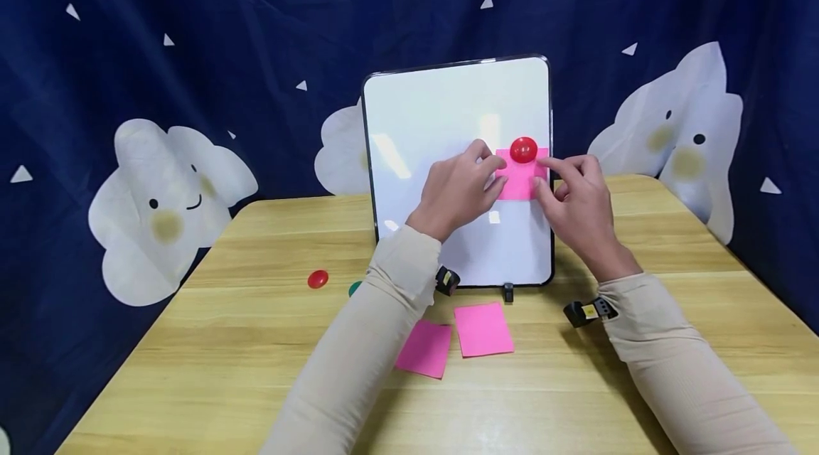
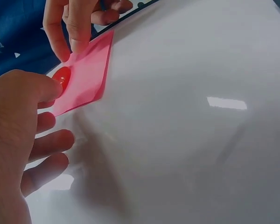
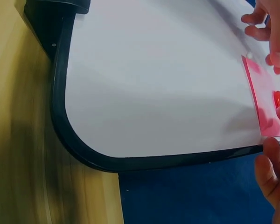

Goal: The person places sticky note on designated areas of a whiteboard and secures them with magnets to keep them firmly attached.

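A pink sticky note lies against the upper right part of a whiteboard, with a red round magnet on its top part. My left hand is at the note's left edge, its thumb and forefinger bent and apart. At the right edge my right hand has its thumb and forefinger on or close to the note, a gap between them. In the left wrist view a left fingertip overlaps the magnet; contact is hard to tell. The note's lower edge stands slightly off the board there.
Two more pink sticky notes, one on the left and one on the right, lie on the wooden table. A red magnet and a partly hidden green piece lie left of the board. A blue curtain hangs behind.
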`<state>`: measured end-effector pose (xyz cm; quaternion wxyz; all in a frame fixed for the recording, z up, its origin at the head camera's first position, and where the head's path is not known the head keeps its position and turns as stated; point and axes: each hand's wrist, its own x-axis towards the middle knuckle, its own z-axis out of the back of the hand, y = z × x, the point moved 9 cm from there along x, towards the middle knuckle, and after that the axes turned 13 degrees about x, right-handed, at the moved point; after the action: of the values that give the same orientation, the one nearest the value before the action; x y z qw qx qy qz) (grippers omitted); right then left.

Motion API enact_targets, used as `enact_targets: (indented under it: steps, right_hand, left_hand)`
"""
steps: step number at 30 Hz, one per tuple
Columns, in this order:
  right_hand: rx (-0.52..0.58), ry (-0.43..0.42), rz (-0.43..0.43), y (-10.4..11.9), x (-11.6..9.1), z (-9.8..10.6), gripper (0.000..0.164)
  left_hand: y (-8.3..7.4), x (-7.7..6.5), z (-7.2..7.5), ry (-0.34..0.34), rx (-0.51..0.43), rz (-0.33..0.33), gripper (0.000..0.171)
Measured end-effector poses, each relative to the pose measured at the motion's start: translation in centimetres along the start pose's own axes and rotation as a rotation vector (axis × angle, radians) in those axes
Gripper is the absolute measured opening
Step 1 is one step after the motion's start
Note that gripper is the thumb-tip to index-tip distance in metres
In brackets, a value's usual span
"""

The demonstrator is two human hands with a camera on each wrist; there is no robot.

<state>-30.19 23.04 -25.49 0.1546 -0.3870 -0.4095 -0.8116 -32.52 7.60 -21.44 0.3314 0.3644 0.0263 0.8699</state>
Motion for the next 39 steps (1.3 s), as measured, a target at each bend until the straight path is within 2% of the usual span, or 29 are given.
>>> enact_targets:
  steps: [10,13,17,27,34,39]
  right_hand:
    - [-0.005,-0.007,-0.015,0.2,-0.1,-0.3,0.034]
    - [0.0,-0.011,-0.004,0.4,-0.2,-0.4,0.034]
    - [0.009,-0.015,0.026,0.7,-0.3,-0.5,0.031]
    - [0.046,-0.004,0.091,1.4,-0.9,-1.1,0.028]
    - [0.147,0.014,0.036,1.7,-1.8,-1.5,0.024]
    - [0.159,0.063,0.009,2.0,-2.5,-1.9,0.021]
  left_hand:
    - [0.2,-2.2,-0.2,0.1,-0.006,-0.019,0.022]
    - [0.2,-3.0,-0.3,0.109,-0.008,-0.035,0.021]
    - [0.1,-3.8,-0.2,0.073,-0.017,-0.065,0.02]
    - [0.1,-6.3,0.4,-0.069,-0.04,-0.105,0.02]
    - [0.6,-8.1,-0.1,-0.066,-0.04,-0.113,0.022]
    - [0.5,-9.2,-0.1,-0.088,-0.051,-0.139,0.028]
